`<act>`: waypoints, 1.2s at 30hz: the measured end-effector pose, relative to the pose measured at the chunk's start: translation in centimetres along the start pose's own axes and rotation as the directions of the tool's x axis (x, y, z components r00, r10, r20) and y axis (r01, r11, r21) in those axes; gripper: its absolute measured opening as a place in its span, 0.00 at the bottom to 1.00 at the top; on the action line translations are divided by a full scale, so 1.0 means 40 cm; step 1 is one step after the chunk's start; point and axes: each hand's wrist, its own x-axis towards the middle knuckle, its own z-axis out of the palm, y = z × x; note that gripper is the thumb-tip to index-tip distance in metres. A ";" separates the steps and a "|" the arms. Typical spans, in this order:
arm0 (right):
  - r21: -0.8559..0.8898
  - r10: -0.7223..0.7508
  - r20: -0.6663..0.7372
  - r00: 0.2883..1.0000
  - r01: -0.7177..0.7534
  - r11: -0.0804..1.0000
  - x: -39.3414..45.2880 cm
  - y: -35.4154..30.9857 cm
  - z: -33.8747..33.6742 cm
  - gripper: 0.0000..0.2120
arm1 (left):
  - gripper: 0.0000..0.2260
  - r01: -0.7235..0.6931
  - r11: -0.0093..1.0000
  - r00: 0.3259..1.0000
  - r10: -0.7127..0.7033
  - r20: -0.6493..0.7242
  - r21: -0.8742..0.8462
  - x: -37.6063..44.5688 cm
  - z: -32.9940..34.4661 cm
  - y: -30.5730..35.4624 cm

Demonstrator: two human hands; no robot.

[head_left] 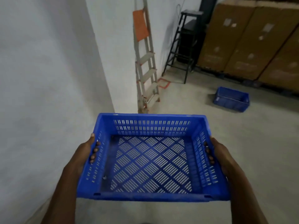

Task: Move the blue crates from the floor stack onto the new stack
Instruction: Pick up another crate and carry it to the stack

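Observation:
I carry an empty blue slotted crate [150,160] in front of me, level and off the floor. My left hand [85,152] grips its left side, fingers hooked through the handle slot. My right hand [218,154] grips the right side the same way. A second blue crate [231,99] sits alone on the concrete floor at the far right, near the pallets. The floor stack is out of view.
A white wall corner [103,78] juts in on the left. A folded stepladder [147,65] leans against the wall ahead. A black metal stool [186,46] stands behind it. Tall cardboard boxes [252,39] on pallets line the right.

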 end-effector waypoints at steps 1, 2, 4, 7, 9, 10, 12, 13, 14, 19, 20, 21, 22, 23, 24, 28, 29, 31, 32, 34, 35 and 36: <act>0.007 -0.002 -0.027 1.000 0.002 1.000 0.025 -0.009 -0.062 0.23 | 0.25 0.002 1.000 1.000 -0.002 0.028 0.010 0.022 0.080 0.016; 0.014 -0.004 -0.058 0.998 0.004 1.000 0.049 -0.019 -0.120 0.23 | 0.25 0.000 1.000 0.998 -0.001 0.057 0.020 0.044 0.157 0.033; 0.028 -0.007 -0.123 0.992 0.010 1.000 0.093 -0.039 -0.224 0.24 | 0.25 -0.015 0.999 0.994 0.010 0.106 0.042 0.089 0.302 0.066; 0.052 -0.003 -0.211 0.977 0.014 0.999 0.172 -0.074 -0.355 0.24 | 0.24 -0.038 0.996 0.984 0.023 0.175 0.085 0.168 0.504 0.120; 0.076 0.020 -0.261 0.965 0.000 0.997 0.240 -0.100 -0.426 0.25 | 0.25 -0.044 0.991 0.978 0.018 0.209 0.123 0.236 0.633 0.164; 0.088 0.034 -0.281 0.959 -0.009 0.996 0.279 -0.113 -0.460 0.25 | 0.25 -0.047 0.989 0.974 0.014 0.228 0.142 0.275 0.696 0.186; 0.121 0.052 -0.316 0.947 -0.014 0.993 0.361 -0.141 -0.525 0.25 | 0.25 -0.056 0.983 0.963 0.007 0.271 0.173 0.366 0.824 0.231; 0.141 0.056 -0.335 0.941 -0.009 0.990 0.402 -0.154 -0.556 0.26 | 0.24 -0.061 0.981 0.956 0.004 0.293 0.186 0.413 0.892 0.253; 0.161 0.061 -0.354 0.933 -0.003 0.987 0.440 -0.165 -0.588 0.26 | 0.24 -0.067 0.978 0.948 0.001 0.319 0.197 0.459 0.962 0.274; 0.280 0.126 -0.450 0.884 0.006 0.960 0.583 -0.237 -0.733 0.26 | 0.24 -0.099 0.960 0.895 -0.029 0.445 0.261 0.655 1.319 0.421; 0.298 0.127 -0.471 0.873 0.022 0.954 0.610 -0.257 -0.767 0.26 | 0.24 -0.110 0.955 0.882 -0.034 0.470 0.276 0.688 1.396 0.455; 0.308 0.131 -0.494 0.859 0.033 0.951 0.636 -0.281 -0.801 0.26 | 0.24 -0.128 0.948 0.876 -0.031 0.482 0.292 0.716 1.471 0.489; 0.318 0.141 -0.518 0.844 0.037 0.947 0.660 -0.305 -0.836 0.27 | 0.23 -0.149 0.939 0.871 -0.024 0.491 0.310 0.738 1.546 0.523; 0.332 0.153 -0.536 0.831 0.041 0.942 0.686 -0.327 -0.870 0.27 | 0.23 -0.166 0.931 0.860 -0.025 0.510 0.326 0.757 1.618 0.552; 0.349 0.159 -0.545 0.823 0.050 0.936 0.715 -0.345 -0.906 0.27 | 0.23 -0.179 0.925 0.847 -0.028 0.532 0.334 0.777 1.688 0.577; 0.401 0.177 -0.572 0.801 0.085 0.912 0.874 -0.404 -1.066 0.26 | 0.22 -0.243 0.908 0.820 0.004 0.572 0.342 0.876 1.955 0.648; 0.410 0.176 -0.572 0.801 0.094 0.907 0.927 -0.419 -1.107 0.26 | 0.22 -0.256 0.903 0.814 0.007 0.581 0.346 0.905 2.021 0.660; 0.393 0.151 -0.583 0.798 0.114 0.913 1.040 -0.460 -1.196 0.26 | 0.22 -0.282 0.893 0.816 0.031 0.578 0.350 0.959 2.154 0.682; 0.377 0.144 -0.589 0.795 0.113 0.919 1.091 -0.482 -1.239 0.26 | 0.22 -0.290 0.889 0.821 0.041 0.570 0.354 0.979 2.216 0.690; 0.359 0.134 -0.574 0.808 0.102 0.928 1.194 -0.531 -1.322 0.25 | 0.22 -0.293 0.891 0.820 0.047 0.570 0.348 1.015 2.334 0.712; 0.353 0.133 -0.566 0.814 0.093 0.931 1.243 -0.558 -1.367 0.25 | 0.22 -0.291 0.892 0.823 0.049 0.565 0.345 1.035 2.388 0.725; 0.346 0.131 -0.559 0.819 0.087 0.934 1.289 -0.590 -1.412 0.25 | 0.22 -0.280 0.897 0.832 0.048 0.553 0.343 1.055 2.438 0.740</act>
